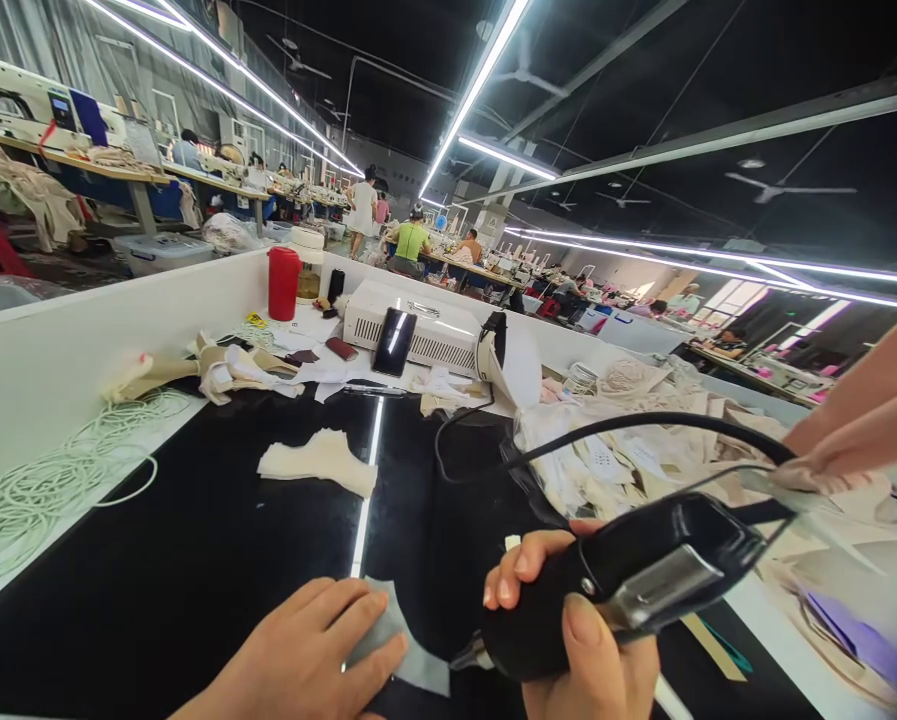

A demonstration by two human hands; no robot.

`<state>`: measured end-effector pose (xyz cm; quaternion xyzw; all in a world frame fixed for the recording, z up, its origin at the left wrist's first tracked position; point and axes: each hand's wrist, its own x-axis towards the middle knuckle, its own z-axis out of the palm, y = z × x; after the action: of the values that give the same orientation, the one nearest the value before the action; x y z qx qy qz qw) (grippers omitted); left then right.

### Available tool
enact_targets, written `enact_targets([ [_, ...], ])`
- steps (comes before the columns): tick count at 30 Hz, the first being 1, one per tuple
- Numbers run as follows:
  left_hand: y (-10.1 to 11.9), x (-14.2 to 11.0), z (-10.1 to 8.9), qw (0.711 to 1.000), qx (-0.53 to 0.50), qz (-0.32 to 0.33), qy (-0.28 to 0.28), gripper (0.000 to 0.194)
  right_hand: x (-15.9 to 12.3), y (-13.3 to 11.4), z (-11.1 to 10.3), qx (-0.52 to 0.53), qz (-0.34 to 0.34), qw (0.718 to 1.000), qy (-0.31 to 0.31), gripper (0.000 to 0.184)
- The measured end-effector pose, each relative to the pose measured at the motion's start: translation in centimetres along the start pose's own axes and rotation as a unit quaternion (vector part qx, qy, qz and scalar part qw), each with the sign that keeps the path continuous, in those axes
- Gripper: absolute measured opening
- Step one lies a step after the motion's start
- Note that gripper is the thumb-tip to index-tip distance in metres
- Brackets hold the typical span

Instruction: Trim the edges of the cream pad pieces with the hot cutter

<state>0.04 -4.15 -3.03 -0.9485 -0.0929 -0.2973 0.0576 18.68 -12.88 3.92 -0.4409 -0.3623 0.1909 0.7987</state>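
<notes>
My left hand [313, 650] lies with its fingers spread over a small grey curved piece [418, 665], pressing it against the black tabletop [185, 560]. In my right hand [598, 640] is a black corded hand tool [643, 570] with a narrow metal tip. That tip points left and sits at the right corner of the grey piece; whether it touches cannot be made out. Farther back on the tabletop rests a cream cut piece [320, 460], apart from both hands.
Pale green cord [65, 480] lies in loops at left. Behind stand a red container [283, 283], a phone [395, 340] and a white vented box [425, 325]. Cream fabric pieces [605, 460] are heaped at right, near another person's arm [868, 410]. The tool's cable [613, 425] arches overhead.
</notes>
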Motion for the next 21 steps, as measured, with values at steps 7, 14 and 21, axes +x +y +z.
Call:
enact_targets([
  [7,0.3,-0.3,0.7,1.0,-0.008,-0.015,0.002,0.04,-0.7,-0.8,0.1,0.017,-0.002,1.0,-0.009,0.042],
  [14,0.4,-0.2,0.7,0.999,-0.016,-0.026,0.012,0.045,-0.9,-0.8,0.3,0.022,0.018,1.0,-0.005,0.04],
  [21,0.3,0.3,-0.4,0.998,-0.048,-0.033,0.017,0.034,0.5,-2.5,-0.2,-0.091,0.013,0.996,-0.004,0.05],
])
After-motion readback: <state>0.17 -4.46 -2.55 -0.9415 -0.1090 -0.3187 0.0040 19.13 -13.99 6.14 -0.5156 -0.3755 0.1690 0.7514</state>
